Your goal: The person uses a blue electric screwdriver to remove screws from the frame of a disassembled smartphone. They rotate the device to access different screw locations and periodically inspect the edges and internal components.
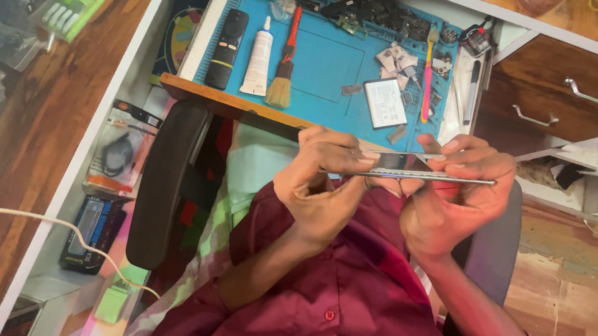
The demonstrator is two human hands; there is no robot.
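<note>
I hold a thin phone (pixel 424 176) edge-on in front of my chest, level and just below the desk's front edge. My left hand (pixel 319 188) grips its left end, with the thumb and fingers curled over the top. At the right end my right hand (pixel 455 192) has fingertips on the upper face and the thumb beneath. The phone's middle shows as a narrow silver strip between the two hands. Its screen and back are hidden at this angle.
Above the hands lies a blue work mat (pixel 323 62) with a black remote (pixel 225 39), white glue tube (pixel 258 55), brush (pixel 282 73), pink toothbrush (pixel 427 78), flat battery (pixel 385 103) and several small parts. A black chair armrest (pixel 165 178) stands left; wooden drawers (pixel 572 91) right.
</note>
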